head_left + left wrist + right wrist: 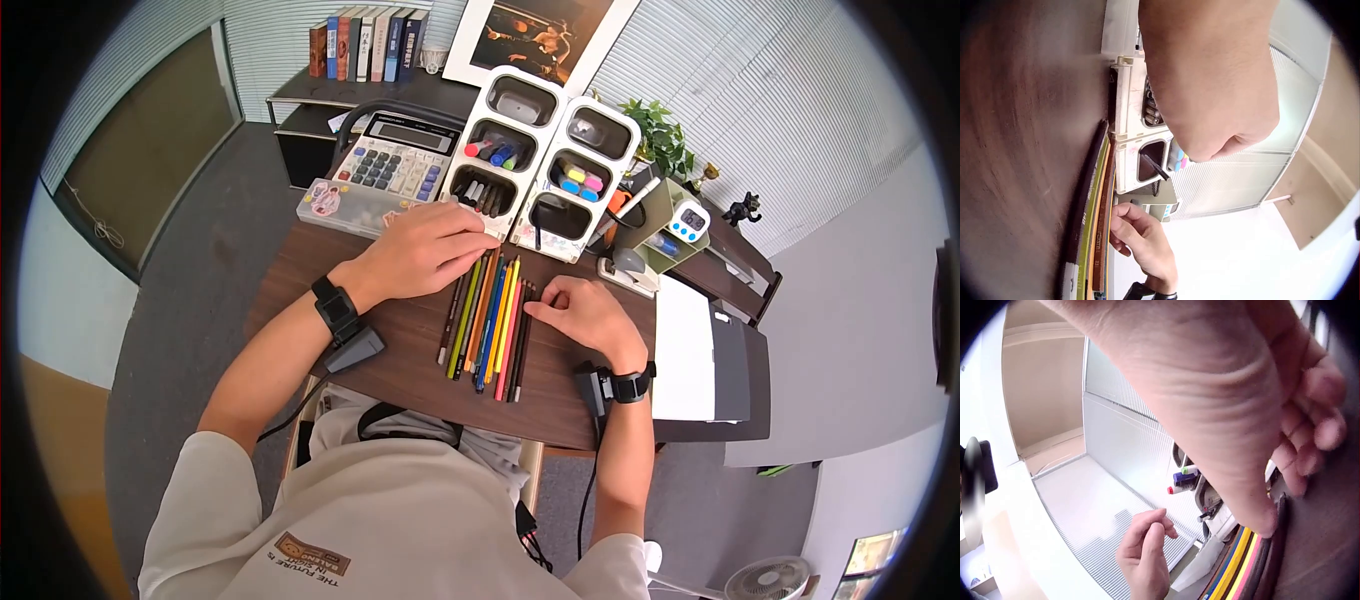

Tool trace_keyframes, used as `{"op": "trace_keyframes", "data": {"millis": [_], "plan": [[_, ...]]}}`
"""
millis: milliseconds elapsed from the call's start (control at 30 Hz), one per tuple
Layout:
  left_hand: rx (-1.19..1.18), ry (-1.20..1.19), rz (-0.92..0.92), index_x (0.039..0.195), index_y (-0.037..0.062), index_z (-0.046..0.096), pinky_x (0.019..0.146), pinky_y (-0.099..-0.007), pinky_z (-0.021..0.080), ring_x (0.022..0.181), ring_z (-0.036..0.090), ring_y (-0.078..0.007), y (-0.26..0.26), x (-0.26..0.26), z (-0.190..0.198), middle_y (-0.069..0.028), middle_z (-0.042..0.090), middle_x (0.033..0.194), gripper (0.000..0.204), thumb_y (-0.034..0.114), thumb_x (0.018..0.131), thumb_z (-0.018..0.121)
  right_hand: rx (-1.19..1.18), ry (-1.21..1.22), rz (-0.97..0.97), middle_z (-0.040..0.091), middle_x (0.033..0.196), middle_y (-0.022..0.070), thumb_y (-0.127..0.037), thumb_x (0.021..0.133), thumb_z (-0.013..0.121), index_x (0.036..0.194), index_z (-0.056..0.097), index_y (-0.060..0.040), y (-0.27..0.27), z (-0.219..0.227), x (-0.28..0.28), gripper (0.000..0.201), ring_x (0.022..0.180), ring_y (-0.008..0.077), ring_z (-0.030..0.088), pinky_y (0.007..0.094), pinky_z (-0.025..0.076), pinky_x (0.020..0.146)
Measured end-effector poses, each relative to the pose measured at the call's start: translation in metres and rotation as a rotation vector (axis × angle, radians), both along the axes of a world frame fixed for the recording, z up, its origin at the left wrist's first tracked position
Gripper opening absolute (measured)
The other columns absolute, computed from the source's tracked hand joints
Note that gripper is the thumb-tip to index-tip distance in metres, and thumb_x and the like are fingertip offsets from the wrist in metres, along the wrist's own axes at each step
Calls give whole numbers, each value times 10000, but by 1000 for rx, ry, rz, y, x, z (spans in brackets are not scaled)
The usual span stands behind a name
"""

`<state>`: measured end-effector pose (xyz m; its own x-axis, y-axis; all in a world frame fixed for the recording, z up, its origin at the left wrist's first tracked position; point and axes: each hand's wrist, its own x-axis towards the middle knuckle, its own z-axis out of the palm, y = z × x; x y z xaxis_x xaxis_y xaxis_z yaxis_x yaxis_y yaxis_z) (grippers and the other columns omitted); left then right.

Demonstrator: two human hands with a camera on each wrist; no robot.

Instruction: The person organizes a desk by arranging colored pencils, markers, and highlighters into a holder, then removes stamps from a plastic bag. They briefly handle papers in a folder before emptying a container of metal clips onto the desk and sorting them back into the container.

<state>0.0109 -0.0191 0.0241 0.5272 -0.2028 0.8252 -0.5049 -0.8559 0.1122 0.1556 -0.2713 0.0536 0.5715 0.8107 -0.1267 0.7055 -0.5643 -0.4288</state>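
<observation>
Plastic case: just left of my left hand, which hides its right end; swinging that wrist outward could knock it.
Left hand: over the far ends of the pencils, fingers loosely extended, gripping nothing I can see; a careless drop might roll the outer ones. Bare desk lies on its near side.
Pencils: side by side between my hands, near ends uneven; pressure from one side only could fan them. The desk's front edge is near those ends, so one sliding toward me might fall.
Bins: beyond my left fingertips, limiting forward room.
Right hand: thumb touching the dark pencils, other fingers bent, apart from it; a hard shove could make one ride over its neighbour.
Stapler: just beyond my right hand, a likely snag reaching forward.
Paper: right of my right wrist, flat, leaving sideways room above it.
</observation>
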Motion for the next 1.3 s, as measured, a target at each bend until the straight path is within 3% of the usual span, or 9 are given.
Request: {"op": "trace_keyframes", "data": {"millis": [33, 467, 667, 733, 933, 967, 1100, 1200, 1300], "plan": [[10, 3, 1, 1106, 75, 749, 780, -384, 545, 908, 665, -262, 0, 0, 0, -59, 682, 1018, 231, 25, 881, 745, 30, -4, 13, 700, 726, 110, -422, 883, 800, 934, 760, -21, 1, -1, -3, 406, 653, 237, 656, 364, 510, 636], [31, 60, -71, 1093, 73, 759, 740, -367, 537, 875, 655, -228, -5, 2, -9, -37, 674, 970, 229, 46, 865, 763, 42, -73, -69, 738, 777, 137, -345, 855, 794, 929, 784, 6, 2, -4, -2, 358, 712, 260, 710, 372, 549, 689], [46, 37, -106, 1104, 83, 758, 695, -356, 542, 854, 655, -221, -9, 1, -12, -34, 668, 960, 246, 76, 859, 779, 55, 94, -72, 687, 696, 76, -355, 930, 780, 903, 777, 28, 8, 0, -2, 384, 620, 136, 624, 309, 499, 611], [81, 87, -105, 1147, 96, 747, 750, -357, 558, 877, 659, -220, -11, -1, -11, -31, 653, 950, 263, 128, 886, 757, 82, 370, -52, 629, 668, -7, -328, 984, 752, 929, 774, 6, 8, 7, -3, 338, 607, 63, 549, 254, 426, 560], [168, 121, -160, 1183, 112, 748, 674, -356, 532, 776, 629, -192, -17, -4, -8, -17, 603, 868, 290, 168, 899, 766, 159, 813, 110, 594, 680, -55, -278, 1032, 714, 1026, 779, -30, 17, 2, -15, 257, 626, 32, 519, 218, 387, 565], [184, 116, -180, 1173, 114, 750, 659, -355, 527, 755, 622, -187, -17, -3, -9, -16, 586, 844, 278, 188, 905, 763, 164, 844, 94, 598, 678, -49, -255, 1035, 712, 932, 760, -22, 19, 7, -21, 259, 638, 34, 535, 220, 396, 565], [210, 53, -146, 1135, 114, 749, 632, -344, 522, 733, 620, -185, -14, -1, -13, -14, 567, 813, 256, 211, 899, 770, 154, 778, 148, 616, 683, -33, -248, 1037, 707, 997, 726, -22, 14, 9, -16, 230, 612, 44, 551, 222, 413, 544], [188, 108, -35, 1097, 104, 731, 671, -351, 565, 784, 668, -211, -13, -5, -10, -20, 611, 839, 192, 211, 939, 724, 341, 829, 112, 712, 766, 55, -244, 1060, 665, 1249, 635, -47, 3, 24, -13, 274, 598, 91, 640, 233, 458, 506], [-35, 86, 61, 1058, 90, 754, 677, -365, 565, 772, 686, -229, -9, -1, -12, -46, 664, 827, 173, 222, 948, 737, 467, 962, 222, 747, 849, 125, -308, 1065, 646, 1271, 635, 5, -17, 24, 5, 375, 658, 146, 696, 238, 491, 530]]}}
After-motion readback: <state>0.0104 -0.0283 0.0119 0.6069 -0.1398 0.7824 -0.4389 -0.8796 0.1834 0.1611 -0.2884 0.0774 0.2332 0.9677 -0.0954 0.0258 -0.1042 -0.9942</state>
